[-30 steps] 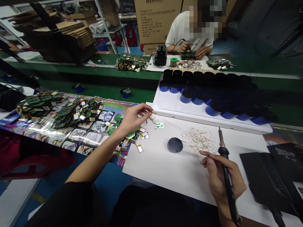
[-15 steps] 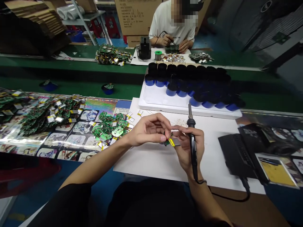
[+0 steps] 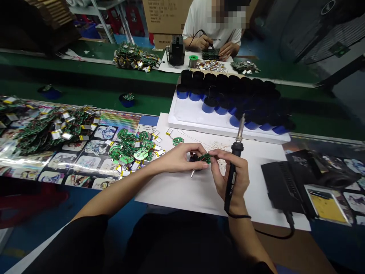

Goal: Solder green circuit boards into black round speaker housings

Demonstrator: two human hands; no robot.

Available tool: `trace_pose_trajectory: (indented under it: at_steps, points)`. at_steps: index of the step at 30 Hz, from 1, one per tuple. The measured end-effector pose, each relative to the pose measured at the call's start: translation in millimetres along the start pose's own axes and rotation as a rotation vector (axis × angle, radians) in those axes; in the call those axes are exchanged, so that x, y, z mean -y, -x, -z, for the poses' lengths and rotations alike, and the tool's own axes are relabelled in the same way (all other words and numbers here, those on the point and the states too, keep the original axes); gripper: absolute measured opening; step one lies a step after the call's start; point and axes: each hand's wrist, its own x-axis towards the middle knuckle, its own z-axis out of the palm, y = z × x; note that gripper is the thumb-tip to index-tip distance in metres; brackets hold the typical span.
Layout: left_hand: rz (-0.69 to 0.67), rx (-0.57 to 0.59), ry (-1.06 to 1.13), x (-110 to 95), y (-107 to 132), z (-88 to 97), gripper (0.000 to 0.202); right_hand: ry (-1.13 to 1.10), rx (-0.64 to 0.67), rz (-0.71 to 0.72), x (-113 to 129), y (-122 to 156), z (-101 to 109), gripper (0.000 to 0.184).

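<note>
My left hand [image 3: 181, 158] pinches a small green circuit board [image 3: 204, 157] over the white sheet [image 3: 176, 190]. My right hand [image 3: 230, 174] meets it from the right, thumb and forefinger on the same board, while the other fingers hold a black soldering iron [image 3: 234, 160] upright, tip pointing up. A small battery dangles below the board. A dark round part lies on the sheet just behind my fingers, mostly hidden.
Loose green boards with batteries [image 3: 131, 146] lie left of the sheet, a bigger heap [image 3: 42, 129] further left. A white tray [image 3: 194, 118] of black-and-blue cylinders stands behind. The black soldering station [image 3: 285, 186] sits right. Across the green belt [image 3: 85, 97] another person solders.
The left hand picked a board from the left pile and brought it to the right hand. Both hands now hold it slightly lower; the iron stands more upright.
</note>
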Motion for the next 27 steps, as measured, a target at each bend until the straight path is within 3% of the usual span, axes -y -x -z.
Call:
trace_pose_trajectory:
  at_steps: [3, 7, 10, 16, 20, 27]
  points:
    - [0.006, -0.023, 0.104, 3, -2, -2.1, 0.037, 0.055, 0.064, 0.047, 1, -1, 1, 0.049]
    - [0.029, -0.087, 0.439, 10, -5, -6.3, 0.044, 0.016, -0.078, -0.001, 0, 2, -7, 0.052]
    - [0.032, -0.156, 0.549, 15, -7, -8.7, 0.05, 0.033, -0.139, -0.023, 0, 4, -14, 0.055]
    - [-0.006, -0.239, 0.541, 22, -10, -13.8, 0.04, 0.176, -0.035, 0.012, -3, 8, -16, 0.06]
    - [-0.047, -0.34, 0.454, 25, -12, -16.1, 0.045, 0.212, -0.028, 0.005, -8, 11, -17, 0.06]
    - [-0.031, -0.397, 0.432, 24, -12, -16.5, 0.052, 0.205, 0.022, 0.043, -7, 8, -18, 0.062]
